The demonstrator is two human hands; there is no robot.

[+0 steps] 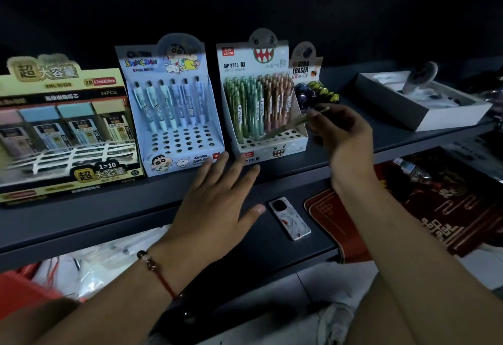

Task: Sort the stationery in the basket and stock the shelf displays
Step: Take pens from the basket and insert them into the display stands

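Note:
My right hand (341,137) pinches a green mechanical pencil (292,124), tilted with its lower tip over the front holes of the monster-face pencil display (275,150). That display holds several green and pink pencils upright. My left hand (215,197) is spread flat, fingers straight, fingertips at the front base of the monster display and the blue cartoon pen display (174,159), which holds one back row of pens above many vacant holes. The red basket (24,284) shows at the lower left, below the shelf.
A yellow pencil-lead display (65,126) stands at the left. A gyro eraser display (307,72) and an open grey box (424,110) sit to the right. A phone (290,218) lies on the lower ledge beside a red patterned book (435,208).

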